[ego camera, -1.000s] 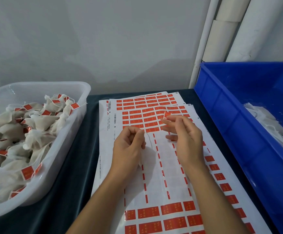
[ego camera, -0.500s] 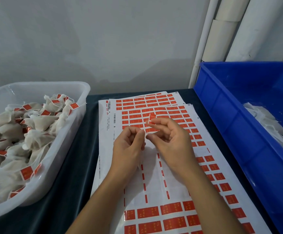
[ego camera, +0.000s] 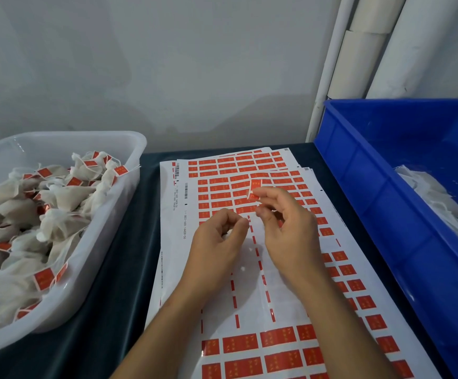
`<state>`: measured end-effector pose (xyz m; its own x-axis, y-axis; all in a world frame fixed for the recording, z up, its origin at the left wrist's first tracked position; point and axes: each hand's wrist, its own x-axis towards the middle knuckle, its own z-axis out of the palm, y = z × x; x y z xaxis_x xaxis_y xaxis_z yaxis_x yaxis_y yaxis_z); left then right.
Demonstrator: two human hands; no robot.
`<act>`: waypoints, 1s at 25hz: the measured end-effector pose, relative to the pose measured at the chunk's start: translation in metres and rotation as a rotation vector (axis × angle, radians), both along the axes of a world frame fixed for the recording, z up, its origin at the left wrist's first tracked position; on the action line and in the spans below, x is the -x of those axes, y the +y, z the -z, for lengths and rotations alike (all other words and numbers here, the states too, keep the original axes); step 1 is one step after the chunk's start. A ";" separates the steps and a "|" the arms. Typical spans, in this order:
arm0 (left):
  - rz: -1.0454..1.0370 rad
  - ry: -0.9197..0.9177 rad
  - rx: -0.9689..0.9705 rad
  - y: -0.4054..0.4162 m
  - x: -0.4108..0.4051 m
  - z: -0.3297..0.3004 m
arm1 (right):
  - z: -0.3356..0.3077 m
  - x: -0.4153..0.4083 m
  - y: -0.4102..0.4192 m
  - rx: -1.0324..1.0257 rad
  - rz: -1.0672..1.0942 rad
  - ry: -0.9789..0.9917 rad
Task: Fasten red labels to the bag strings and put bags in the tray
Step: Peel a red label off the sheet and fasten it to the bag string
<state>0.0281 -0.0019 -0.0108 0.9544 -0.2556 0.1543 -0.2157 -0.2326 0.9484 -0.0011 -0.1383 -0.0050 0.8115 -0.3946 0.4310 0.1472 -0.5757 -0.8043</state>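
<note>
My right hand (ego camera: 288, 228) pinches a peeled red label (ego camera: 254, 190) between its fingertips, raised a little above the label sheets (ego camera: 249, 346). My left hand (ego camera: 216, 242) sits just left of it with curled fingers, pinching what looks like a thin bag string; the bag itself is mostly hidden beneath this hand. The two hands nearly touch over a stripped patch of the sheet. At the left stands a translucent white tray (ego camera: 107, 242) holding several labelled bags (ego camera: 58, 214).
A blue bin (ego camera: 386, 214) on the right holds unlabelled white bags (ego camera: 435, 198). White rolls (ego camera: 359, 64) lean against the wall behind it. A dark cloth (ego camera: 121, 296) covers the table between tray and sheets.
My right hand has carried the peeled red label leftward from the sheet toward my left hand and turned it upright. My left hand has stayed put.
</note>
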 end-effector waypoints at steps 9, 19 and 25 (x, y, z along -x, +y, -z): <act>-0.025 0.100 0.080 0.003 -0.003 -0.002 | 0.004 -0.004 -0.010 -0.038 0.149 0.000; -0.053 0.196 0.184 0.005 -0.004 -0.001 | -0.007 0.004 -0.017 -0.356 0.244 -0.032; -0.068 0.196 0.187 0.003 -0.003 -0.003 | -0.008 -0.002 -0.013 -0.544 0.162 0.034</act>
